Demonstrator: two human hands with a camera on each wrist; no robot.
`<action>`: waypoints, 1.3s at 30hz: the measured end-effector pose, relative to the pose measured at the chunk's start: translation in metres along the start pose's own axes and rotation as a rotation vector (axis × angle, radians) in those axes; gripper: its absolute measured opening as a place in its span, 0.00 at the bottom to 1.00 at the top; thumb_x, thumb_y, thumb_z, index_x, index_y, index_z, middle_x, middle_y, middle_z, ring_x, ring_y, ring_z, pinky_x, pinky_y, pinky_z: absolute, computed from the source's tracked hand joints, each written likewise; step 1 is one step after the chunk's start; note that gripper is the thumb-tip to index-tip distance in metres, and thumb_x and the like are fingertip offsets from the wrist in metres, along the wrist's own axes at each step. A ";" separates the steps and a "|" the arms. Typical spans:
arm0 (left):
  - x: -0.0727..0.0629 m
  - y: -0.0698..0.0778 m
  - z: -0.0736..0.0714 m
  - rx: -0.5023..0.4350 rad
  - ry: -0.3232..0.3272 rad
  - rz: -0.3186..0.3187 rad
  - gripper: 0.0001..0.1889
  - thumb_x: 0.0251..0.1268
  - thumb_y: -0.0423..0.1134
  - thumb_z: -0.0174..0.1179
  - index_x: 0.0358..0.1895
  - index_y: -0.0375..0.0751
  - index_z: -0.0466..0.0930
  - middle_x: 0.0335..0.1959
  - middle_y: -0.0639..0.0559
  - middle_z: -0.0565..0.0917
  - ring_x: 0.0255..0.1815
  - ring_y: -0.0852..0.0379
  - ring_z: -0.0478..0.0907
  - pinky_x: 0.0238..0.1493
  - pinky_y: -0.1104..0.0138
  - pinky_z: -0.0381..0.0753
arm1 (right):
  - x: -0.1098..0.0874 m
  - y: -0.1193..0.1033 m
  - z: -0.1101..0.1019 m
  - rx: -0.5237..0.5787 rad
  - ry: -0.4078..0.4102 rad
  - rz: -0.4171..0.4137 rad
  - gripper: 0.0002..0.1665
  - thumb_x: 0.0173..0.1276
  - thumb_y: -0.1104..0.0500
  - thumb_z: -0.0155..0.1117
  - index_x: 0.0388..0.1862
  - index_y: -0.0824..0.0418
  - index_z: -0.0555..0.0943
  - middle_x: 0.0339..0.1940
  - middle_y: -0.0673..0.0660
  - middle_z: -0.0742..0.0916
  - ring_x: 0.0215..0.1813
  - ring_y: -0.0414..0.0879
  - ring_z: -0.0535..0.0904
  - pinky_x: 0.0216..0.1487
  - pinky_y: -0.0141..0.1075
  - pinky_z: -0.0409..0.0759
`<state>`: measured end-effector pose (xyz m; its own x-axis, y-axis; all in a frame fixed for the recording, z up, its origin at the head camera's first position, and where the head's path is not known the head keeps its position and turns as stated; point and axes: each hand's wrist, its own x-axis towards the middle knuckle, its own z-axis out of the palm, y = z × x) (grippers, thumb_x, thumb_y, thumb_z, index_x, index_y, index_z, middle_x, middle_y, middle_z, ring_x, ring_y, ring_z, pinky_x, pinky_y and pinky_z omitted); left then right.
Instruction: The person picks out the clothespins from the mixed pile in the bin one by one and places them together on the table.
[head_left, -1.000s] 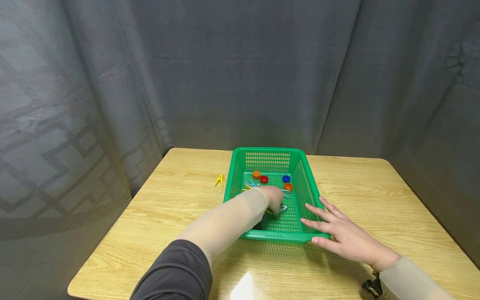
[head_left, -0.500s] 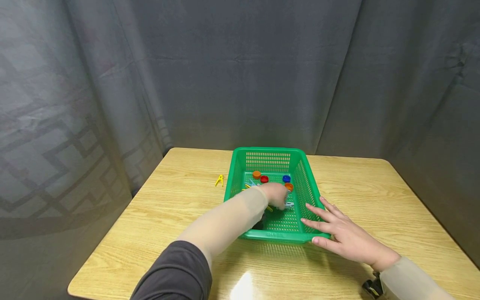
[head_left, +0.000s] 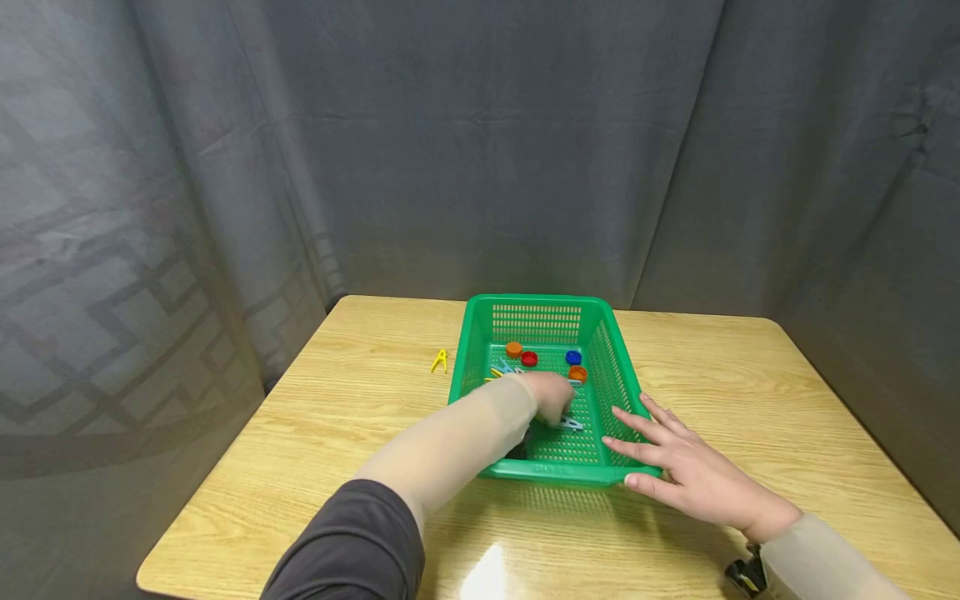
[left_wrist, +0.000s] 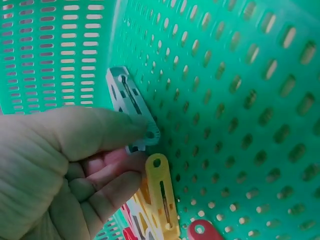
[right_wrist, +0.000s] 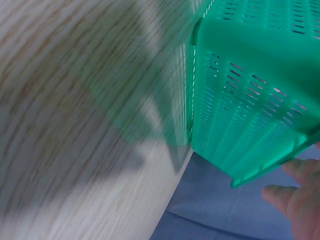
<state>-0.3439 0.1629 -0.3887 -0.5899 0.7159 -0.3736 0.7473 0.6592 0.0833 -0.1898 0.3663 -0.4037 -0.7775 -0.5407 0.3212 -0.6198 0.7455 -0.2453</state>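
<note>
The left hand [head_left: 551, 394] pinches a blue clip [left_wrist: 129, 97] inside the basket [head_left: 551, 473]; a yellow clip [left_wrist: 164, 197] just beside that hand could snag. The right hand [head_left: 686, 467], fingers spread, steadies the basket too lightly, perhaps, against sliding.

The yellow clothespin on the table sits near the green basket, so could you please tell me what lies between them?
Just bare tabletop separates the yellow clothespin from the green basket, as the head view shows.
</note>
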 end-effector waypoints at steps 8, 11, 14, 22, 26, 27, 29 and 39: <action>0.005 0.000 -0.004 -0.067 0.011 -0.012 0.04 0.63 0.39 0.62 0.38 0.45 0.84 0.34 0.60 0.81 0.34 0.63 0.74 0.39 0.70 0.74 | 0.001 0.001 0.000 0.016 -0.006 0.007 0.26 0.65 0.47 0.66 0.62 0.44 0.78 0.73 0.50 0.68 0.75 0.64 0.49 0.56 0.67 0.63; 0.005 -0.001 -0.008 -0.082 0.032 -0.016 0.08 0.63 0.41 0.63 0.43 0.46 0.85 0.40 0.60 0.83 0.40 0.62 0.77 0.43 0.69 0.76 | 0.002 0.001 0.000 0.020 -0.017 0.017 0.26 0.65 0.46 0.66 0.62 0.44 0.78 0.73 0.50 0.68 0.76 0.64 0.49 0.56 0.68 0.63; 0.004 -0.003 -0.014 -0.100 0.064 -0.006 0.11 0.64 0.42 0.63 0.47 0.45 0.83 0.45 0.58 0.82 0.44 0.61 0.77 0.45 0.69 0.76 | 0.002 0.001 0.001 0.014 -0.018 0.020 0.26 0.65 0.46 0.66 0.62 0.43 0.78 0.73 0.51 0.68 0.76 0.63 0.49 0.58 0.66 0.62; -0.014 -0.017 -0.035 -0.241 0.155 -0.015 0.07 0.64 0.40 0.60 0.42 0.44 0.79 0.36 0.55 0.79 0.31 0.59 0.71 0.32 0.68 0.72 | 0.000 0.001 0.001 -0.009 0.013 -0.007 0.26 0.66 0.48 0.65 0.63 0.42 0.77 0.73 0.52 0.69 0.76 0.62 0.49 0.65 0.56 0.59; -0.028 -0.035 -0.047 -0.325 0.240 -0.009 0.09 0.64 0.38 0.58 0.46 0.45 0.78 0.41 0.56 0.78 0.33 0.59 0.70 0.36 0.68 0.72 | -0.001 0.001 0.002 -0.005 0.007 0.000 0.26 0.66 0.47 0.65 0.64 0.42 0.76 0.73 0.52 0.68 0.76 0.62 0.49 0.70 0.50 0.53; -0.032 -0.040 -0.050 -0.343 0.261 -0.009 0.11 0.64 0.38 0.58 0.48 0.45 0.78 0.42 0.55 0.79 0.34 0.58 0.71 0.37 0.68 0.72 | 0.000 0.001 0.002 -0.005 0.004 0.001 0.26 0.66 0.47 0.65 0.64 0.42 0.77 0.73 0.52 0.68 0.76 0.63 0.49 0.71 0.48 0.51; -0.038 -0.050 -0.055 -0.370 0.310 -0.016 0.14 0.64 0.39 0.57 0.52 0.46 0.78 0.46 0.57 0.78 0.37 0.59 0.71 0.42 0.67 0.73 | 0.000 0.002 0.002 -0.006 -0.004 0.011 0.26 0.66 0.46 0.65 0.64 0.43 0.77 0.73 0.51 0.67 0.76 0.63 0.49 0.72 0.46 0.49; -0.071 -0.102 -0.062 -0.556 0.580 -0.175 0.13 0.62 0.39 0.56 0.48 0.40 0.79 0.42 0.49 0.80 0.39 0.53 0.74 0.41 0.63 0.75 | 0.000 0.003 0.002 -0.012 -0.008 0.015 0.27 0.66 0.46 0.65 0.63 0.46 0.78 0.73 0.53 0.68 0.75 0.64 0.49 0.73 0.44 0.46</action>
<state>-0.3968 0.0591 -0.3134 -0.8619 0.4970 0.1003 0.4590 0.6808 0.5708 -0.1920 0.3682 -0.4064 -0.7878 -0.5323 0.3097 -0.6065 0.7582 -0.2394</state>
